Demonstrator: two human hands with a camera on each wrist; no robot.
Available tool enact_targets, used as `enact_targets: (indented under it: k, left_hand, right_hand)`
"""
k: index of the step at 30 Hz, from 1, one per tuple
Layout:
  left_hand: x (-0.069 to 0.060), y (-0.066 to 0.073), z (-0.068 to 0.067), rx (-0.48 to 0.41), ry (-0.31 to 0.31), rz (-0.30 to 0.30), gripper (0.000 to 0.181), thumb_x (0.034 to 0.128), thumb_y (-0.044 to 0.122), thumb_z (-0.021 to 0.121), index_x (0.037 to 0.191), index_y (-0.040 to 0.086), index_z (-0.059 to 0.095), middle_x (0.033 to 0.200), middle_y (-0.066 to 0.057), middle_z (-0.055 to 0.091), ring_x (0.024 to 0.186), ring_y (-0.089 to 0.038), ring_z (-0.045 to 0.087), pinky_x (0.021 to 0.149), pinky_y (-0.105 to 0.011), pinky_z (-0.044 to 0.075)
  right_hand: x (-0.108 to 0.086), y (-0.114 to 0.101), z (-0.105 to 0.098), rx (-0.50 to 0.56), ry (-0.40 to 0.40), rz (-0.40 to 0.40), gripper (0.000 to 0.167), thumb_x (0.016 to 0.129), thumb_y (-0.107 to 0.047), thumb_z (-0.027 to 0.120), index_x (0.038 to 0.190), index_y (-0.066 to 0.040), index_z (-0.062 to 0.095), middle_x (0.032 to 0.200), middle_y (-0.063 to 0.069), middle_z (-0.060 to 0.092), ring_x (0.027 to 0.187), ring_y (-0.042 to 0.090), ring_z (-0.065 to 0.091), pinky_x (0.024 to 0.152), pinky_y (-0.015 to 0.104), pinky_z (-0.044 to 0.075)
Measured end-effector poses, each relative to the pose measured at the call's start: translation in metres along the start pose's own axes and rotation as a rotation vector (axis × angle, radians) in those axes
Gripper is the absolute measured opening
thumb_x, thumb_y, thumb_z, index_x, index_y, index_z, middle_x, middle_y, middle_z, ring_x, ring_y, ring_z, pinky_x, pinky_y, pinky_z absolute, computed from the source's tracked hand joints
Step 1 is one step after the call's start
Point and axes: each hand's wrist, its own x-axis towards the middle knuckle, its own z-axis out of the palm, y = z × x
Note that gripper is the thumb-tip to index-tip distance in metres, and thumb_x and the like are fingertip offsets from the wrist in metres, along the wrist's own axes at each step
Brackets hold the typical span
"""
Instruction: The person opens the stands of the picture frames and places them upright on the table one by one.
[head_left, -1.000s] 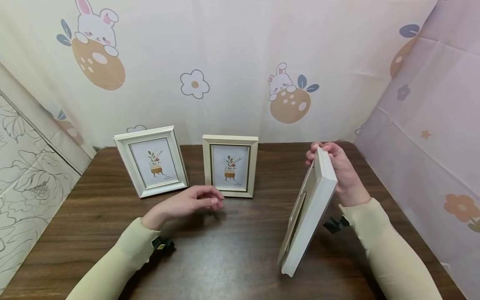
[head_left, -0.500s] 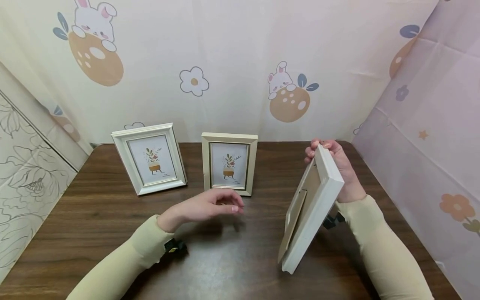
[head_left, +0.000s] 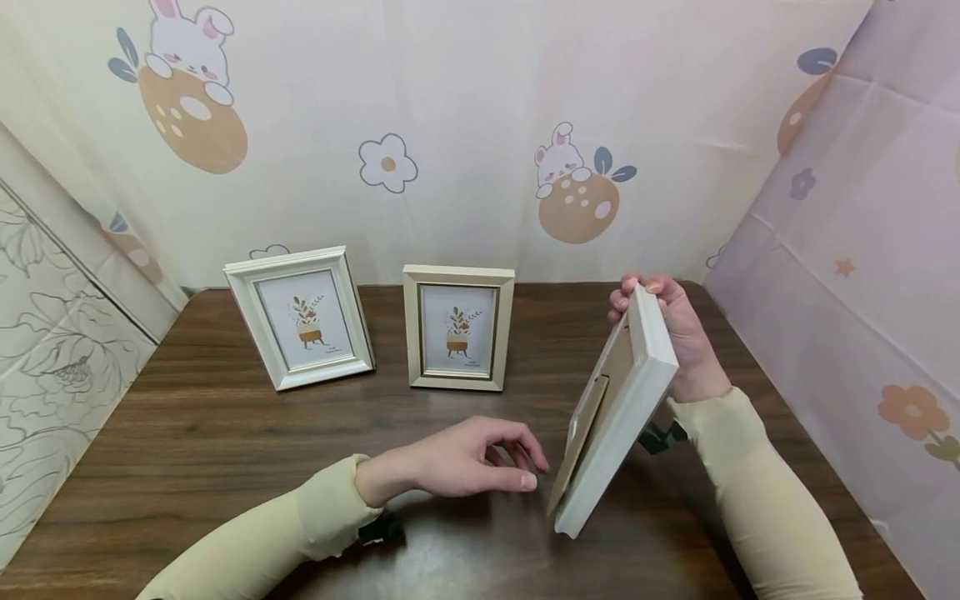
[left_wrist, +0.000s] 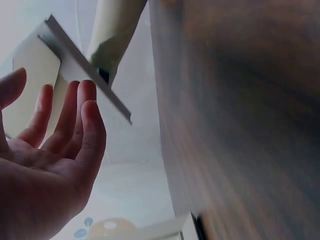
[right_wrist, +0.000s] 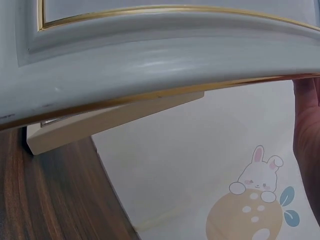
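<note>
At the right, my right hand [head_left: 678,333] grips the top edge of a white picture frame [head_left: 626,417], which is tilted with its back and stand [head_left: 579,446] facing left. In the right wrist view, the front of this picture frame [right_wrist: 150,65] has gold trim, and part of my right hand [right_wrist: 307,125] shows at the edge. My left hand [head_left: 472,458] is just left of the stand, fingers loosely bent, holding nothing. In the left wrist view, the fingers of my left hand [left_wrist: 55,145] overlap the frame's back; contact cannot be told.
Two smaller picture frames stand at the back of the brown wood table [head_left: 187,467]: a white frame [head_left: 279,333] at the left and a cream frame [head_left: 459,382] in the middle. A patterned curtain [head_left: 465,100] hangs behind, with another curtain [head_left: 847,333] along the right.
My left hand has moved right and nearer, from in front of the cream frame to beside the held frame's stand. The right hand keeps its grip, and the held frame shifts only slightly.
</note>
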Motion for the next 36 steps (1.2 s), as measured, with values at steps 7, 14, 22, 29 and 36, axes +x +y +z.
enact_targets:
  k: [7,14,22,29,36]
  left_hand:
    - [0.008,0.000,0.010,-0.066,-0.007,0.002,0.019,0.0908,0.014,0.074,0.107,0.011,0.064,0.098,0.001,0.068,0.092,-0.005,0.066,0.081,-0.027,0.056]
    - [0.011,0.001,0.011,-0.059,-0.007,0.002,0.021,0.0876,0.012,0.077,0.102,0.010,0.063,0.093,0.006,0.065,0.089,-0.004,0.064,0.077,-0.026,0.056]
    - [0.009,0.002,0.008,-0.030,0.014,0.019,0.024,0.0839,0.011,0.081,0.100,0.012,0.063,0.093,0.004,0.065,0.089,-0.006,0.064,0.077,-0.026,0.056]
    - [0.008,0.003,0.007,-0.019,0.007,0.021,0.024,0.0838,0.013,0.081,0.100,0.012,0.063,0.092,0.002,0.065,0.088,-0.007,0.064,0.077,-0.026,0.056]
    - [0.007,0.003,0.004,-0.007,0.002,0.026,0.024,0.0842,0.013,0.080,0.101,0.013,0.063,0.094,0.003,0.064,0.089,-0.007,0.064,0.079,-0.027,0.056]
  right_hand:
    - [-0.001,0.000,-0.004,-0.012,-0.087,-0.037,0.014,0.096,0.004,0.059,0.101,0.006,0.072,0.107,0.018,0.067,0.097,0.031,0.064,0.091,0.040,0.053]
    - [-0.002,0.000,-0.008,-0.007,-0.149,-0.046,0.015,0.096,0.007,0.058,0.105,0.010,0.070,0.113,0.021,0.066,0.101,0.033,0.063,0.094,0.042,0.053]
    - [0.004,0.004,-0.010,0.019,-0.211,-0.049,0.017,0.096,0.008,0.058,0.108,0.010,0.068,0.116,0.022,0.064,0.104,0.034,0.061,0.095,0.043,0.052]
    - [0.001,0.004,-0.011,-0.005,-0.223,-0.059,0.017,0.095,0.007,0.059,0.108,0.009,0.069,0.116,0.021,0.064,0.102,0.033,0.061,0.094,0.042,0.052]
    - [-0.001,0.000,-0.011,-0.010,-0.243,-0.049,0.016,0.096,0.008,0.057,0.107,0.008,0.069,0.116,0.021,0.063,0.103,0.033,0.060,0.094,0.042,0.052]
